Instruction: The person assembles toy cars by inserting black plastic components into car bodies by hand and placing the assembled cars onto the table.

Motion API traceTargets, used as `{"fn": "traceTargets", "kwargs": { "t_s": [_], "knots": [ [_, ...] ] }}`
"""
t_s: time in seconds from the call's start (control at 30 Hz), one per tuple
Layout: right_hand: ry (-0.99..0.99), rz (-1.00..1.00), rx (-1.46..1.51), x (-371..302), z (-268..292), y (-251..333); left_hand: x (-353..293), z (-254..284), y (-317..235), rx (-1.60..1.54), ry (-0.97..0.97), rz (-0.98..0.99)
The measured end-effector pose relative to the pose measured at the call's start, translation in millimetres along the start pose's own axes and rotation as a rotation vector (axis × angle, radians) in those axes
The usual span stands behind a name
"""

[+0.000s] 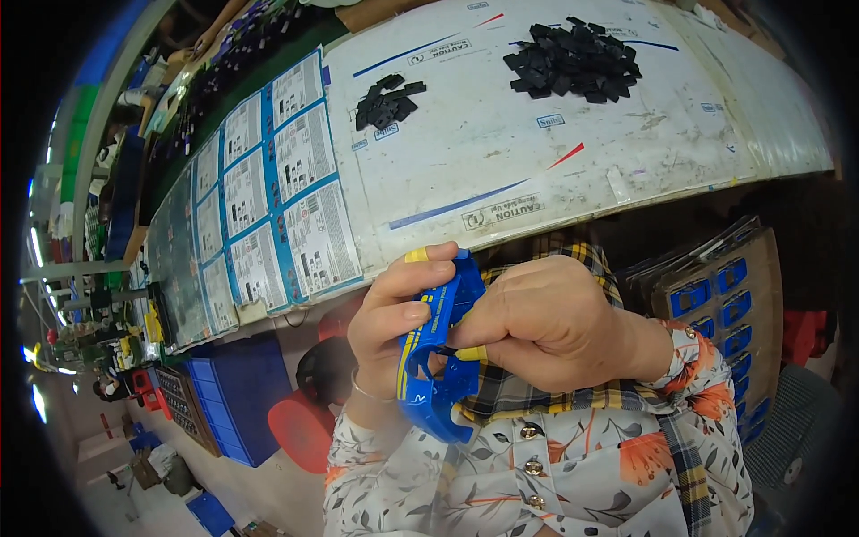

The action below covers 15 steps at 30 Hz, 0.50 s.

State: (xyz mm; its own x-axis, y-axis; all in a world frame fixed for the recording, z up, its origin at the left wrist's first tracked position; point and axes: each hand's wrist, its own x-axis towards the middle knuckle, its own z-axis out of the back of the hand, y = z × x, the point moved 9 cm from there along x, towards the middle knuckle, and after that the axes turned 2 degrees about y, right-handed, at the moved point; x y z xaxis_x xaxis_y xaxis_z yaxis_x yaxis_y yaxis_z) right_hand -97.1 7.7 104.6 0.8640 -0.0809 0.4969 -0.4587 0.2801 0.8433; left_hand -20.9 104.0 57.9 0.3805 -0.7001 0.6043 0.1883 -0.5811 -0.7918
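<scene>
the blue plastic toy car shell (440, 313) sits just below centre, toward six o'clock. it looks light, stiff and rather slick, its thin edges likely easiest to crack, so the broad striped side seems the safer hold. the left hand (380, 313) curls its fingers around that side, gripping. the right hand (555, 322), at the shell's three o'clock, bends inward against its hollow; whether its fingers pinch anything, i cannot tell.
</scene>
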Motion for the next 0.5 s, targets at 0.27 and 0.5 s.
{"fn": "traceTargets", "kwargs": {
  "t_s": [0.27,0.5],
  "knots": [
    [0.030,0.139,-0.148,4.8,-7.1,12.1,-0.6,3.2,-0.5,0.024,-0.035,0.030],
    [0.075,0.140,-0.165,6.1,-12.9,12.4,1.4,2.4,-1.1,0.042,-0.067,0.076]
  ]
}}
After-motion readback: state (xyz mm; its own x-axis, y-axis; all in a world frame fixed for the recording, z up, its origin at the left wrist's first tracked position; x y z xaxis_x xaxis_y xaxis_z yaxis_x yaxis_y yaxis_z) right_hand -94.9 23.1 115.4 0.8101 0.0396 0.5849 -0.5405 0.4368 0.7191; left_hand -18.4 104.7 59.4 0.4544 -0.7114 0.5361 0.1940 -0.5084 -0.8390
